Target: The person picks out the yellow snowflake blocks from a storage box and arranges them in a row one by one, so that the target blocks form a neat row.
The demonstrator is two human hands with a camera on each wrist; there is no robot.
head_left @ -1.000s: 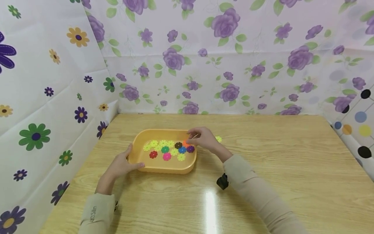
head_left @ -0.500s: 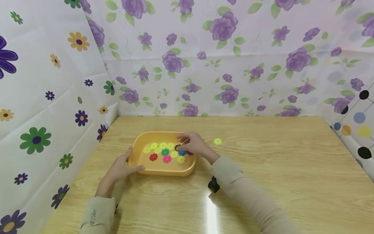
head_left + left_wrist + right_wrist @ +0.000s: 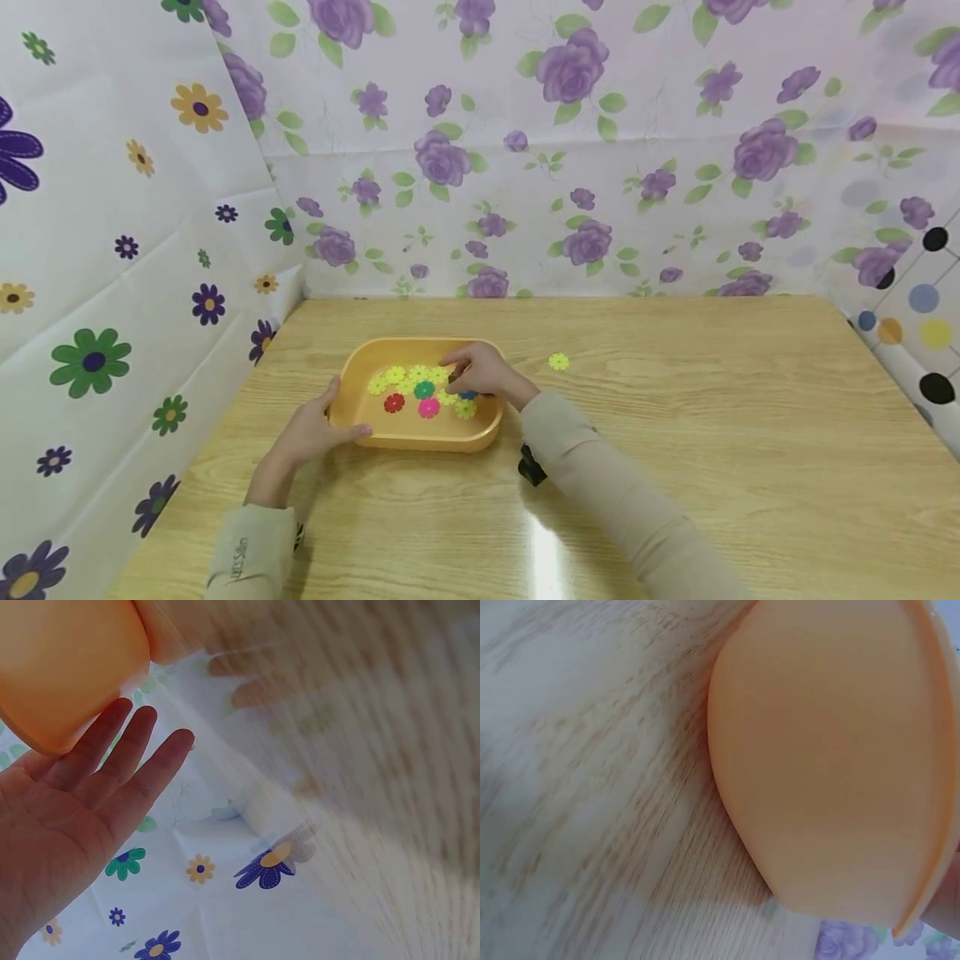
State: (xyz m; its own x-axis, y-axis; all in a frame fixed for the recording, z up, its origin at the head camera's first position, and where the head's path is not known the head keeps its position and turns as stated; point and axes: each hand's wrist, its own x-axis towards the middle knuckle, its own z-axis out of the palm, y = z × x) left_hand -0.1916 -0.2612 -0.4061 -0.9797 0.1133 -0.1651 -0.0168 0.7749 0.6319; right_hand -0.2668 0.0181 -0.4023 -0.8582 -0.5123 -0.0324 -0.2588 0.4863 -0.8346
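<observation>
A yellow-orange plastic tray (image 3: 367, 432) on the wooden table holds several flower-shaped plastic discs. Yellow ones cluster at its back left, with a green disc (image 3: 424, 390), a red disc (image 3: 394, 403) and a pink disc (image 3: 429, 407) in front. My left hand (image 3: 309, 429) holds the tray's left end, thumb over the front rim and fingers along the side. Over the tray's right part, my right hand (image 3: 486, 372) reaches in with its fingertips around a brown disc (image 3: 453, 377); whether they pinch it is unclear. A blue disc (image 3: 468, 395) is partly hidden under that hand.
One yellow disc (image 3: 558, 362) lies on the table (image 3: 712, 417) to the right of the tray. A black device (image 3: 532, 465) sits under the right wrist. Flower-printed sheets (image 3: 645, 125) rise behind the table and along its left side.
My right hand has moved left and inward over the tray, from the orange disc to the brown one, covering the orange and purple discs. The left hand keeps its hold on the tray.
</observation>
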